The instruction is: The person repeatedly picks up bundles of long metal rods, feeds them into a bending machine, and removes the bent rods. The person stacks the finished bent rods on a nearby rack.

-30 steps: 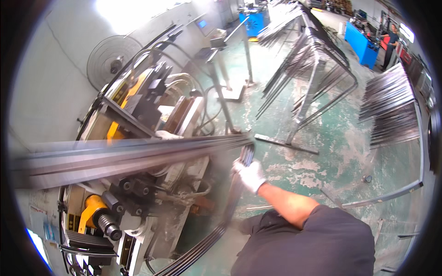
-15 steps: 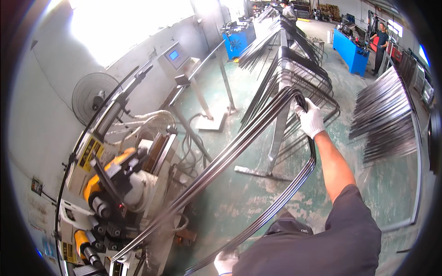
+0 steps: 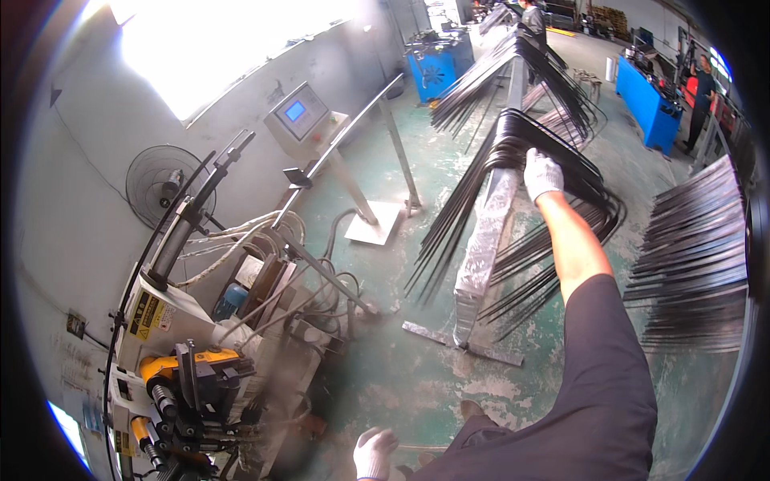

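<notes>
Right, main risk is the near end of the stack: the dark bent rods (image 3: 513,132) hang loose over the rack beam (image 3: 488,232), with no clip or stop visible. A sideways tug from the right hand (image 3: 543,174) could drag the nearest ones down the shiny film-like wrap, which probably gives little friction. Glove could also get pinched between rods and beam, since it sits right at the bend. Long free legs might tangle or snag the dark sleeve (image 3: 605,329) if the arm pulls back fast. Lopsided load could tilt the rack too; its foot bar (image 3: 497,355) looks narrow.

Right fingers are bent against the rods; can't tell if they grip. Left hand (image 3: 374,453) is blurred, low in front of the body, fingers loosely curled, nothing visible in it.

Rods: thin, near-black, bunched tight at the ridge, fanning out down both sides. Left ends run straight and uneven; right side has rounded second bends. Surface looks smooth, slight sheen.
</notes>
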A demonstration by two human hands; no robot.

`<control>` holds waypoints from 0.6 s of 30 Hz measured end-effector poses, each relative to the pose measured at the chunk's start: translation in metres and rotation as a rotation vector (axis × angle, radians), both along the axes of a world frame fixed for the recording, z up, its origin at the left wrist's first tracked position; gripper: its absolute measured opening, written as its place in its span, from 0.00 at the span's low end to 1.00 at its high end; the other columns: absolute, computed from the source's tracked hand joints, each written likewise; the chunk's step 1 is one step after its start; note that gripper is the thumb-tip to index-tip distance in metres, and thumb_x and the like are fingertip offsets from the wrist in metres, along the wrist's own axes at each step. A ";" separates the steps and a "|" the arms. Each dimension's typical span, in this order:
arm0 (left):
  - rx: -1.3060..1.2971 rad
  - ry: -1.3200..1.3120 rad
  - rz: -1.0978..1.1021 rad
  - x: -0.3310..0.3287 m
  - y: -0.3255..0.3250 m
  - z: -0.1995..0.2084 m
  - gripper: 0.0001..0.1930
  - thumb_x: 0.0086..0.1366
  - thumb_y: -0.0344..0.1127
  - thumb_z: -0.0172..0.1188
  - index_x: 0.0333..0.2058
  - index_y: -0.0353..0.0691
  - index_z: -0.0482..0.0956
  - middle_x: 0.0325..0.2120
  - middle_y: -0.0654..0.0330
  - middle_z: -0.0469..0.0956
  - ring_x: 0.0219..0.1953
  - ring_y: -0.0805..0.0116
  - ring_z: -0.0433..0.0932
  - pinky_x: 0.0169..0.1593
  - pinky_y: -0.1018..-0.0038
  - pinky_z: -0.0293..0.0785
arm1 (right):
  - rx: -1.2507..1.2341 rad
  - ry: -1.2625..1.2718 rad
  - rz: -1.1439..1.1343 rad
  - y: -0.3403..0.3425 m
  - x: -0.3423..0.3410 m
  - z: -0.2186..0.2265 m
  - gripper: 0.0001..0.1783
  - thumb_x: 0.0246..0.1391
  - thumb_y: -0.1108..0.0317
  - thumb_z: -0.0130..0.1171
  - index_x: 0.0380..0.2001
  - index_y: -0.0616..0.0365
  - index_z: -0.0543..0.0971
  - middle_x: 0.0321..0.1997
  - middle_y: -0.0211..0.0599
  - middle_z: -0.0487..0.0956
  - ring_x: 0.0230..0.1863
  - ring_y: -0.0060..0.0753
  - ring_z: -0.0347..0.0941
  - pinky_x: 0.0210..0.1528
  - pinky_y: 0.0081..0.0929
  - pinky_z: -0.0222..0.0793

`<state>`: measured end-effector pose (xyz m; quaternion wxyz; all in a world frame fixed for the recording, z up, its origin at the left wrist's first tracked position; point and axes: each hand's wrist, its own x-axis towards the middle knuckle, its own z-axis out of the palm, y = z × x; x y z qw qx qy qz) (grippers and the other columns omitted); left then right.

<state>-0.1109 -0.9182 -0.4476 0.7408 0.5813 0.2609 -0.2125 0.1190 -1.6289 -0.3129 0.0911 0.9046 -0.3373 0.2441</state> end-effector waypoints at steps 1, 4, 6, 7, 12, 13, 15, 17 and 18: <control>0.039 0.028 0.042 -0.003 0.001 0.000 0.20 0.67 0.32 0.62 0.56 0.34 0.75 0.45 0.45 0.83 0.44 0.49 0.84 0.50 0.53 0.83 | 0.011 0.007 -0.024 -0.006 0.011 0.011 0.16 0.70 0.65 0.43 0.53 0.57 0.76 0.48 0.49 0.85 0.50 0.48 0.84 0.51 0.48 0.79; 0.074 0.137 0.172 -0.022 0.014 -0.012 0.20 0.67 0.32 0.63 0.57 0.37 0.75 0.46 0.48 0.83 0.44 0.50 0.84 0.50 0.52 0.82 | 0.084 0.030 -0.142 -0.020 0.023 0.023 0.17 0.71 0.65 0.42 0.55 0.54 0.76 0.58 0.47 0.81 0.62 0.48 0.77 0.65 0.49 0.69; 0.074 0.212 0.225 -0.042 0.035 -0.018 0.21 0.66 0.31 0.63 0.57 0.37 0.75 0.45 0.48 0.83 0.44 0.49 0.84 0.49 0.51 0.82 | 0.013 -0.055 -0.166 -0.009 0.026 0.012 0.18 0.72 0.64 0.41 0.57 0.55 0.76 0.61 0.48 0.79 0.66 0.48 0.73 0.70 0.50 0.62; 0.024 0.207 0.322 -0.061 0.043 -0.024 0.23 0.65 0.30 0.65 0.58 0.35 0.74 0.43 0.49 0.84 0.44 0.50 0.83 0.49 0.52 0.82 | -0.068 -0.166 -0.098 -0.005 0.025 -0.003 0.20 0.72 0.64 0.41 0.60 0.56 0.75 0.63 0.48 0.78 0.67 0.49 0.70 0.73 0.52 0.58; 0.120 0.183 0.479 -0.149 0.101 -0.068 0.17 0.64 0.29 0.62 0.52 0.35 0.74 0.39 0.47 0.83 0.38 0.50 0.84 0.40 0.55 0.84 | 0.228 -0.489 0.084 0.100 -0.065 -0.174 0.27 0.67 0.61 0.53 0.64 0.64 0.72 0.67 0.55 0.75 0.70 0.54 0.69 0.74 0.48 0.60; 0.063 0.170 0.511 -0.162 0.110 -0.064 0.16 0.66 0.29 0.61 0.51 0.35 0.75 0.39 0.48 0.84 0.39 0.52 0.84 0.41 0.57 0.84 | 0.409 -0.323 0.036 0.139 -0.103 -0.218 0.29 0.66 0.60 0.56 0.65 0.66 0.71 0.67 0.57 0.75 0.70 0.55 0.69 0.74 0.47 0.61; -0.035 0.140 0.600 -0.195 0.124 -0.047 0.13 0.69 0.29 0.60 0.51 0.37 0.76 0.39 0.51 0.84 0.39 0.55 0.84 0.41 0.60 0.83 | 0.658 0.102 0.041 0.232 -0.176 -0.288 0.34 0.64 0.59 0.62 0.66 0.71 0.70 0.68 0.61 0.74 0.70 0.56 0.70 0.73 0.44 0.64; 0.032 0.055 0.588 -0.214 0.150 -0.060 0.11 0.70 0.28 0.60 0.50 0.36 0.78 0.40 0.51 0.84 0.40 0.58 0.84 0.41 0.64 0.83 | 0.523 0.455 0.124 0.300 -0.262 -0.374 0.28 0.59 0.63 0.64 0.59 0.68 0.76 0.61 0.60 0.80 0.62 0.59 0.77 0.65 0.47 0.72; 0.015 -0.001 0.683 -0.233 0.160 -0.065 0.16 0.67 0.28 0.64 0.52 0.32 0.79 0.38 0.53 0.85 0.38 0.65 0.84 0.40 0.71 0.80 | 0.710 0.591 0.196 0.347 -0.281 -0.381 0.20 0.55 0.67 0.67 0.51 0.62 0.80 0.52 0.57 0.84 0.56 0.58 0.80 0.60 0.46 0.75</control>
